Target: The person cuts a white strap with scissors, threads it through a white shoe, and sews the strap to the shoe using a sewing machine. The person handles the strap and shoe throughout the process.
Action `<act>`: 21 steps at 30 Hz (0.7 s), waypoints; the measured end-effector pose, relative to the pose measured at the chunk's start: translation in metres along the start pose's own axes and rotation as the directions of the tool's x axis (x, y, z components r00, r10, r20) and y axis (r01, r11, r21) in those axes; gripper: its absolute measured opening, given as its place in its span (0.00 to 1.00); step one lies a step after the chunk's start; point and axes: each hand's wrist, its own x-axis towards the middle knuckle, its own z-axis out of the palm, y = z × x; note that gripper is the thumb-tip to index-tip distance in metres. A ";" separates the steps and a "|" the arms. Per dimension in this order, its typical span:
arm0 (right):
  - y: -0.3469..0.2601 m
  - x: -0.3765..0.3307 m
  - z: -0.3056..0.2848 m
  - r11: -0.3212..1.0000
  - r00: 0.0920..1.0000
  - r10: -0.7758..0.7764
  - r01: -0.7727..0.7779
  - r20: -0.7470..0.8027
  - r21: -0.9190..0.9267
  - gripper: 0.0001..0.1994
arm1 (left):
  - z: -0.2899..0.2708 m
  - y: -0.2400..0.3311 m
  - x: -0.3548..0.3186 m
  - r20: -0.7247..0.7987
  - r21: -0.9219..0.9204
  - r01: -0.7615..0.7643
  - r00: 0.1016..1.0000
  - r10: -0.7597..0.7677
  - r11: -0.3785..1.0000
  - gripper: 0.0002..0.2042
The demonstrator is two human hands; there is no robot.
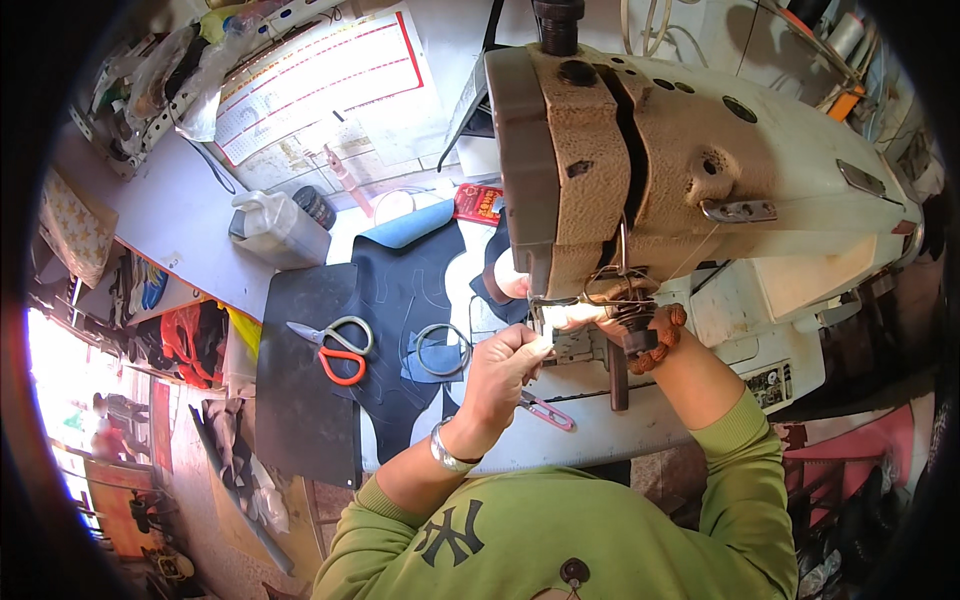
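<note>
A sewing machine with a worn beige and brown head fills the upper right. My left hand, with a silver bangle on its wrist, is closed in a pinch just left of the needle area. What its fingertips hold, if anything, is too small to make out. My right hand, with a brown beaded bracelet above it, reaches in under the machine head by the needle bar. Its fingers are partly hidden behind the metal parts and washed out by bright light. Pink-handled thread snips lie beside my left hand.
Left on the table, scissors with one orange handle lie on dark sheet material. A ring rests on a blue scrap. Behind stand a whitish plastic jug, a dark round container and a red packet.
</note>
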 end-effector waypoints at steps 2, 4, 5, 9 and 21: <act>0.001 -0.002 0.003 0.995 1.000 0.018 -0.016 -0.020 0.101 0.15 | 0.000 -0.001 0.000 0.002 0.020 -0.025 1.000 0.025 0.999 0.06; 0.002 -0.003 0.006 0.988 0.999 0.033 -0.026 -0.043 0.153 0.14 | 0.000 -0.002 0.000 0.006 0.062 -0.048 0.999 0.048 0.997 0.06; 0.003 -0.001 0.008 0.987 0.998 0.039 -0.030 -0.058 0.155 0.14 | -0.001 -0.002 0.000 0.015 0.091 -0.068 0.998 0.066 0.994 0.07; 0.009 -0.004 0.007 0.975 0.993 0.099 -0.085 -0.057 0.207 0.14 | -0.003 -0.004 0.001 0.023 0.177 -0.140 0.990 0.138 0.974 0.09; 0.058 0.018 0.012 0.943 0.997 -0.066 0.079 -0.049 0.324 0.14 | -0.007 0.004 0.005 0.045 0.349 -0.157 0.988 0.151 0.924 0.10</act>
